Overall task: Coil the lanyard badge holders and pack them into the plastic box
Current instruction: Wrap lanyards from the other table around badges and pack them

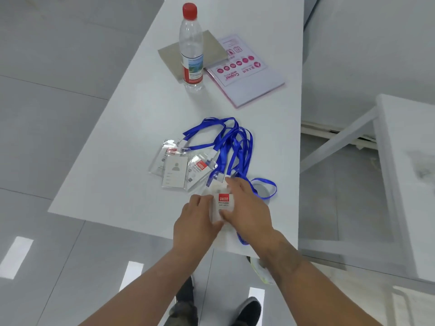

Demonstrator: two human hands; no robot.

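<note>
We look down on a long white table [131, 128] running away from us. At its far end a pink-edged ream of copier paper [247, 76] lies just beside a grey cardboard sheet [169, 57], and a clear water bottle [191, 45] with a red cap stands upright on that sheet. Nearer us, a tangle of blue lanyards [231, 142] spreads across the table, with three clear badge holders [175, 171] lying overlapped at its left. At the near edge, our left hand [195, 222] and right hand [247, 208] both grip one badge holder with a red label [222, 203], fingers curled round its sides. We cannot see the plastic box
</note>
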